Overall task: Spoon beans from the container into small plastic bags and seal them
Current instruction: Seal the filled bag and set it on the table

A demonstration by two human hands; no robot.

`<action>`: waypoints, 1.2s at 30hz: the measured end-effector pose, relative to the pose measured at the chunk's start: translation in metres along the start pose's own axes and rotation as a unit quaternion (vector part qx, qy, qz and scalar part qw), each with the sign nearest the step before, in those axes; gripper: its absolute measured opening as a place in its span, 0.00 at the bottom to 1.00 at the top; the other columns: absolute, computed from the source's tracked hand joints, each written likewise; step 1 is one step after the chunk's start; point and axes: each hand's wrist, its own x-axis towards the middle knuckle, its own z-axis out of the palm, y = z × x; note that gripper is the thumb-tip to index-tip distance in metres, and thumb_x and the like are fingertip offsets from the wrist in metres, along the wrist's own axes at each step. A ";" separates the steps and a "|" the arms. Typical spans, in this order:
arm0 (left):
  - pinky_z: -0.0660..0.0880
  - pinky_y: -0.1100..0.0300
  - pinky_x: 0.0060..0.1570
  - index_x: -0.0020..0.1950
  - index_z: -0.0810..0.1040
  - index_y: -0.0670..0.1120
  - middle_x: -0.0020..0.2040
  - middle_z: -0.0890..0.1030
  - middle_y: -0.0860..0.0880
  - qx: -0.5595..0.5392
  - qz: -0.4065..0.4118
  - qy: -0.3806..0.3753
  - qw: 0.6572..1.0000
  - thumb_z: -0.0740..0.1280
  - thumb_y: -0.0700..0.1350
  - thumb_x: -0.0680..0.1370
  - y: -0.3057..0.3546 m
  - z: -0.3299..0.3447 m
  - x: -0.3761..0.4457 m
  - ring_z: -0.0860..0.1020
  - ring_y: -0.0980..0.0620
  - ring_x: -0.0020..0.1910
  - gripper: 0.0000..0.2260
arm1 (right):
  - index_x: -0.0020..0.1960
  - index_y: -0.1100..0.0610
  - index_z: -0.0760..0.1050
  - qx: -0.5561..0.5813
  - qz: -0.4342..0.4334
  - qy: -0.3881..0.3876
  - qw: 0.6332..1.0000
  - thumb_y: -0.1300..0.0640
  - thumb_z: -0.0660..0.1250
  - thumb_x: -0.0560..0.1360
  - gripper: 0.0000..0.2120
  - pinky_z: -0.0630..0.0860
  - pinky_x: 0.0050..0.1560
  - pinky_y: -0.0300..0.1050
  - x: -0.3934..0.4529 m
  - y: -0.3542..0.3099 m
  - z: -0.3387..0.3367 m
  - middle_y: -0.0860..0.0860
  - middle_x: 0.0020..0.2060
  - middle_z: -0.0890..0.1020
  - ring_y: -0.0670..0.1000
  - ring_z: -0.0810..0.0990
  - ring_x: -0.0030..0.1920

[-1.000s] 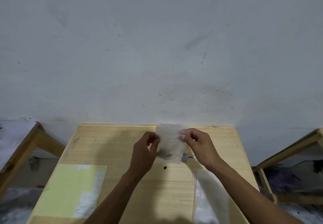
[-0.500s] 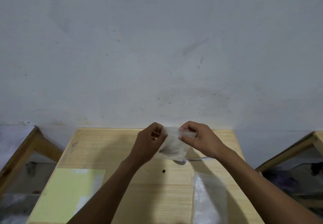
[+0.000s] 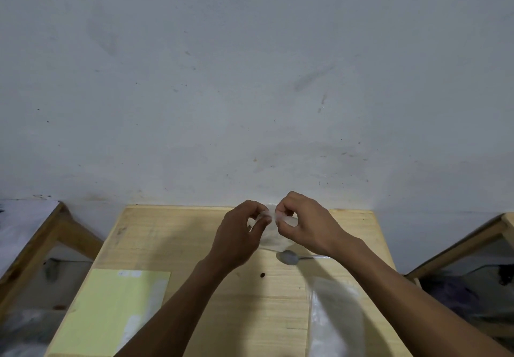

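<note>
A small clear plastic bag (image 3: 274,238) hangs above the far middle of the wooden table (image 3: 180,245). My left hand (image 3: 239,237) pinches its top edge from the left and my right hand (image 3: 303,223) pinches it from the right, fingertips almost meeting. Its contents are hidden behind my hands. A metal spoon (image 3: 289,258) lies on the table just under the bag, its handle running right beneath my right wrist. One dark bean (image 3: 262,275) lies loose on the wood. No bean container is in view.
A pale yellow sheet (image 3: 111,312) lies at the table's near left. A stack of clear plastic bags (image 3: 333,320) lies at the near right. A grey wall stands right behind the table. Wooden furniture frames flank the table on both sides.
My hands have come closer together at the bag's top, bunching it. The bag has risen a little and the spoon's bowl now shows beneath it.
</note>
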 end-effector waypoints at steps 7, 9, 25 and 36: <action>0.77 0.61 0.49 0.43 0.79 0.50 0.41 0.82 0.56 -0.055 -0.051 0.031 0.997 0.71 0.42 0.77 0.000 -0.010 -0.003 0.81 0.56 0.45 0.05 | 0.45 0.47 0.74 -0.037 -0.032 0.003 0.999 0.47 0.66 0.77 0.04 0.71 0.49 0.45 0.000 0.001 -0.002 0.42 0.44 0.77 0.45 0.74 0.46; 0.77 0.59 0.49 0.43 0.79 0.49 0.42 0.83 0.56 -0.076 -0.089 0.045 0.992 0.71 0.41 0.77 -0.005 -0.017 -0.004 0.81 0.57 0.44 0.05 | 0.44 0.46 0.73 -0.040 -0.029 0.007 0.999 0.46 0.66 0.77 0.05 0.70 0.48 0.44 0.000 0.002 -0.006 0.41 0.43 0.77 0.43 0.74 0.46; 0.79 0.58 0.40 0.48 0.80 0.43 0.40 0.82 0.48 -0.236 -0.259 0.111 0.930 0.68 0.41 0.79 -0.034 -0.044 -0.053 0.82 0.52 0.39 0.03 | 0.49 0.54 0.79 0.267 0.127 -0.068 0.953 0.61 0.67 0.78 0.03 0.75 0.42 0.42 -0.051 -0.002 0.081 0.48 0.38 0.80 0.46 0.77 0.39; 0.73 0.60 0.35 0.71 0.72 0.47 0.45 0.79 0.46 -0.163 -0.440 -0.053 0.881 0.69 0.42 0.78 -0.098 -0.043 -0.147 0.78 0.50 0.39 0.21 | 0.65 0.56 0.72 0.350 0.353 0.002 0.868 0.68 0.67 0.76 0.19 0.76 0.33 0.49 -0.069 -0.025 0.175 0.54 0.31 0.76 0.52 0.75 0.31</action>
